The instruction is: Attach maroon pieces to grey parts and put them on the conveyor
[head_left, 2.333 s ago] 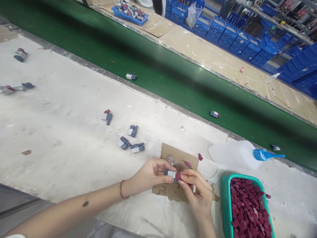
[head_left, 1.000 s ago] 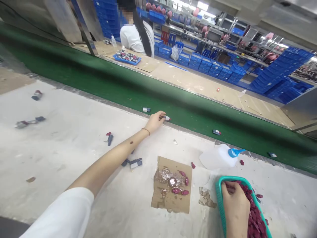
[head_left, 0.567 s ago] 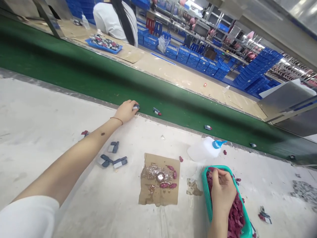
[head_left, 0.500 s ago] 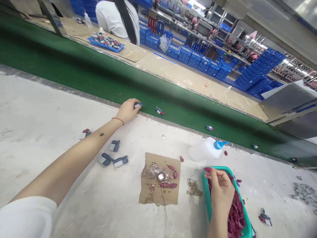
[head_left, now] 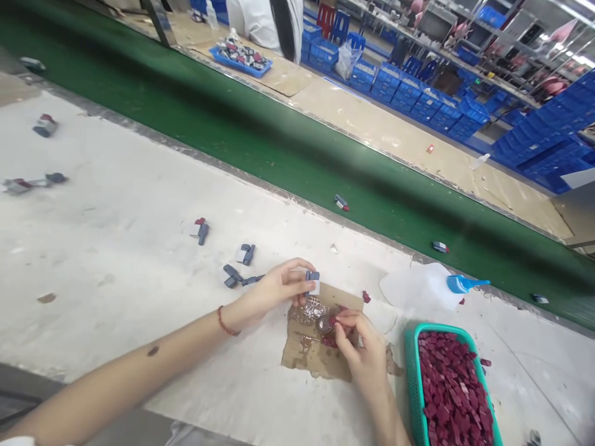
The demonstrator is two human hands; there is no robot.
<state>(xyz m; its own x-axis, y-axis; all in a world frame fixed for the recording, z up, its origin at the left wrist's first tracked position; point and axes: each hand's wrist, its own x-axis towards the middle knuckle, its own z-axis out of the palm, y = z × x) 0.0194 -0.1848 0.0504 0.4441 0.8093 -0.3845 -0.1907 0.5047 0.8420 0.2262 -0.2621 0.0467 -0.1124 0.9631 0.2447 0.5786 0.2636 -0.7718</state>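
Sitting closest to me, at the lower right, is a green basket (head_left: 411,378) heaped with maroon parts (head_left: 453,396). Just left of it I have the right hand (head_left: 367,350) over the brown cardboard (head_left: 320,367), thumb and forefinger drawn together on a maroon piece (head_left: 331,320) that they mostly cover. Beside those fingertips the cardboard bears a glossy patch (head_left: 310,311). My left hand (head_left: 274,288) is narrowed around a grey-and-white part (head_left: 313,284), held above the cardboard's far left corner, apart from the maroon piece.

Farther out on the white table (head_left: 139,217), a whitish bottle (head_left: 421,285) lies with its blue nozzle (head_left: 465,284) pointing right; loose grey parts (head_left: 246,253) are scattered to the left. Beyond the table's edge runs a green belt (head_left: 260,148), carrying small assembled pieces (head_left: 439,246). Across it, I see a pale bench (head_left: 353,111), a filled blue tray (head_left: 221,57), a person in white (head_left: 253,21) and, behind, blue crates (head_left: 388,80).
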